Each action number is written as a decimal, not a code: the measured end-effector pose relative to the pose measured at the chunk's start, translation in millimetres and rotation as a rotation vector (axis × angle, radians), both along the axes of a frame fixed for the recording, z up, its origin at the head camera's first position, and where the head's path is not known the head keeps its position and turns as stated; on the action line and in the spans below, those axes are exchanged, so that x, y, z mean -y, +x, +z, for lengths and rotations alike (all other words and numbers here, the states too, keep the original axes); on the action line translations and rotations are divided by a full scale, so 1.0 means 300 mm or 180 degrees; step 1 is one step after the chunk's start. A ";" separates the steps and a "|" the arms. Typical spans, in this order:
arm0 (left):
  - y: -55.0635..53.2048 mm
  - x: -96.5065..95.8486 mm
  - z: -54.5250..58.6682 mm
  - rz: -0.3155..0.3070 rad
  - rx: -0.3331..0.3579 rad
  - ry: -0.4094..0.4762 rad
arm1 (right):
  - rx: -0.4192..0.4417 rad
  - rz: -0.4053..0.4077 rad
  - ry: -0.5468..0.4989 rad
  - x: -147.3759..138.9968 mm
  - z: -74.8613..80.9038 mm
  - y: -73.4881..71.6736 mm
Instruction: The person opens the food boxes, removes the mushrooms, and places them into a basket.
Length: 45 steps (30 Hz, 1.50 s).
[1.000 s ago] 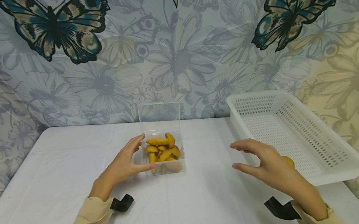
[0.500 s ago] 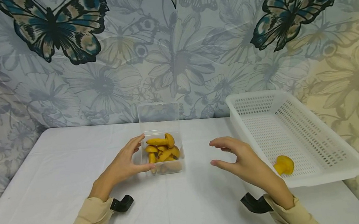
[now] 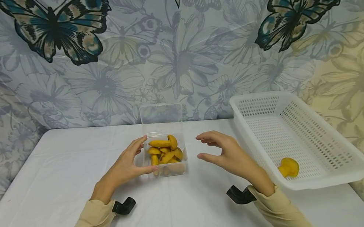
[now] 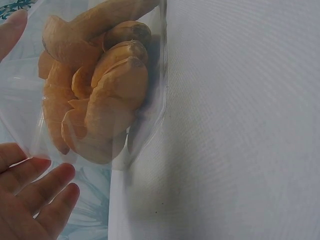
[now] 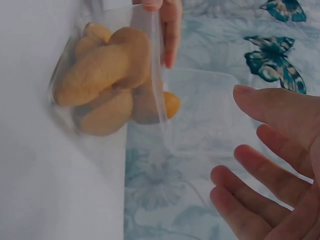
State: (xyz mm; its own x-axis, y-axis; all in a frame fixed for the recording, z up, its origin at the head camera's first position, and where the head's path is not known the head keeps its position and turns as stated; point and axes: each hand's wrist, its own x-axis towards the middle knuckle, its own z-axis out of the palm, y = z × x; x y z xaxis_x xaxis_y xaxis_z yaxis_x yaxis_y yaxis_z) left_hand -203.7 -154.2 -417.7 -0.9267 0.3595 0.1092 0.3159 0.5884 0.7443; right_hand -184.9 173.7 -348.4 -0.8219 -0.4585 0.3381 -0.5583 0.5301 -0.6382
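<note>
Clear plastic forms the walls of the small rectangular box [image 3: 168, 172] on the white cloth-covered table [image 3: 58, 171]; its transparent hinged lid [image 3: 161, 115] stands raised at the rear. Inside lies a pile of yellow-orange, smooth-capped mushrooms [image 3: 164, 156].

Left hand: my left hand [image 3: 125, 166] grips the left side of the box, with the thumb at the front rim and the curved fingers at the rear left corner.

Right hand: my right hand [image 3: 224, 151] holds nothing. Thumb and fingers are spread apart and lightly bent, and the gap between them faces left, toward the box. It hangs just beside the right wall, between the box and the large white perforated plastic basket [image 3: 270, 130].

Governing relation, as I judge it: the long yellow mushroom [image 3: 160, 143] on top of the pile lies directly left of my right fingertips. Its long axis runs left to right, with the cap at the right end and the stem toward my left fingers. My left hand is nearer, but it is engaged with the box.

A single thick yellow mushroom [image 3: 288, 167] lies in the basket's near left corner, beyond my right wrist.
</note>
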 end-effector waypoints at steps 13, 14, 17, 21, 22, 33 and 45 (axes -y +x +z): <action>0.000 0.003 0.001 -0.0016 -0.0011 0.0026 | 0.0052 0.0076 -0.0007 0.081 -0.020 -0.082; 0.000 0.003 0.001 -0.0015 -0.0005 0.0033 | 0.0048 0.0090 -0.0018 0.087 -0.020 -0.087; 0.001 0.002 0.003 -0.0019 0.0013 0.0056 | 0.0030 0.0153 -0.0039 0.108 -0.022 -0.098; 0.001 0.001 0.005 -0.0022 0.0019 0.0085 | 0.0024 0.0222 0.0017 0.134 -0.026 -0.110; 0.001 0.001 0.005 -0.0027 0.0016 0.0087 | 0.0025 0.0231 0.0032 0.140 -0.027 -0.112; 0.000 0.005 -0.003 -0.0043 0.0032 0.0133 | 0.0189 0.0349 -0.0019 0.201 -0.061 -0.156; 0.002 0.005 0.006 -0.0085 0.0039 0.0142 | 0.0012 0.0292 0.0419 0.235 -0.080 -0.184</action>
State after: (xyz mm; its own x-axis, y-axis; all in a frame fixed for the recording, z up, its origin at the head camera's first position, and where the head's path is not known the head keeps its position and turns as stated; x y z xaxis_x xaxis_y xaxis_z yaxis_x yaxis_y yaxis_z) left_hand -203.2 -155.6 -415.8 -0.9182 0.3793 0.1143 0.3219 0.5461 0.7735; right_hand -240.2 103.2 -372.4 -0.7755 -0.5719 0.2673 -0.6061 0.5560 -0.5688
